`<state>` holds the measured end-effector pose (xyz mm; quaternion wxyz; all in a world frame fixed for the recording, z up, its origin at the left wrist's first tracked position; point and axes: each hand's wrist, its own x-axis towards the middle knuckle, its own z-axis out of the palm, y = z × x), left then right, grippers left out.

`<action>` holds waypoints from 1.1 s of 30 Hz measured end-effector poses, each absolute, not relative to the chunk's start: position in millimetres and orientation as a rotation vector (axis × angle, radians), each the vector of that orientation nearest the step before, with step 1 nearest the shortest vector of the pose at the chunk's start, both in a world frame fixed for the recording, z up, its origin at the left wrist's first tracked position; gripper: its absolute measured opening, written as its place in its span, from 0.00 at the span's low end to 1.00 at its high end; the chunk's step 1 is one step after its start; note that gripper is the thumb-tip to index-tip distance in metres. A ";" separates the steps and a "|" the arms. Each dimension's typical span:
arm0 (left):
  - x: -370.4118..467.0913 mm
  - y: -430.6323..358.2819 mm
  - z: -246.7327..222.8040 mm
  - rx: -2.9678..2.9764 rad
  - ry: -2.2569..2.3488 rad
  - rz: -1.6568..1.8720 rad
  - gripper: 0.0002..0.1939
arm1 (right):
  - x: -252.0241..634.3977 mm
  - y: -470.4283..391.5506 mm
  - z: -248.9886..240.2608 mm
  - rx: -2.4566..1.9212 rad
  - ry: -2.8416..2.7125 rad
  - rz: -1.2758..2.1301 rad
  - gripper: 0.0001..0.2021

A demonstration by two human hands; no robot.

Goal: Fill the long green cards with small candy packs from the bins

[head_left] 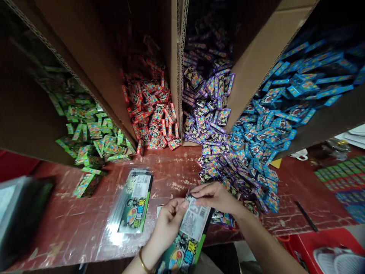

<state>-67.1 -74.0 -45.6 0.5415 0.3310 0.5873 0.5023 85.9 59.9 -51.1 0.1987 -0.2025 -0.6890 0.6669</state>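
Observation:
A green and black printed plastic bag (190, 228) hangs tilted over the table's front edge, with a white label panel and candy pictures on it. My left hand (171, 217) pinches its top edge, thumb and fingers closed on the plastic. At the same top edge, the fingers of my right hand (215, 196) are closed on the bag's other corner. Whether its mouth is parted cannot be made out. To the left of my hands lies a stack of matching printed bags (136, 203) in clear, shiny plastic. Small purple candy packets (228, 171) are heaped just beyond my right hand.
Tall cardboard boxes (180, 76) open toward me, spilling green packets (97, 129), red packets (156, 118) and blue packets (265, 125) onto the red table (76, 224). A dark stick (306, 216) lies at right. A red stool (330, 243) holding white sandals stands below.

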 end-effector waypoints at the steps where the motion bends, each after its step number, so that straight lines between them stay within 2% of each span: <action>1: -68.3 -78.0 -45.8 0.776 1.409 1.204 0.19 | 86.1 57.6 -49.7 -0.568 -1.925 1.859 0.10; 6: -77.2 -94.2 -46.0 0.725 1.482 1.283 0.18 | 89.7 45.9 -37.7 -0.672 -1.898 1.780 0.01; 10: -80.8 -99.6 -45.0 0.692 1.489 1.306 0.19 | 79.7 31.9 -33.2 -0.610 -2.069 1.683 0.02; 14: -86.5 -100.3 -44.5 0.643 1.496 1.351 0.18 | 80.3 45.8 -36.2 -0.637 -1.965 1.539 0.05; 17: -93.0 -98.6 -51.5 0.583 1.473 1.336 0.18 | 109.9 96.6 -47.7 -1.016 -1.807 1.164 0.11; 19: -96.0 -95.7 -59.3 0.574 1.455 1.292 0.18 | 142.3 142.6 -57.3 -1.465 -1.699 0.732 0.15; 21: -97.0 -92.0 -66.9 0.591 1.444 1.259 0.18 | 174.2 185.5 -66.4 -1.648 -1.649 0.583 0.17; 25: -95.2 -84.9 -72.5 0.584 1.392 1.262 0.19 | 202.3 235.6 -82.8 -1.764 -1.765 0.548 0.15; 33: -96.0 -84.8 -57.8 0.567 1.412 1.279 0.20 | 185.7 256.9 -84.9 -1.760 -1.829 0.599 0.12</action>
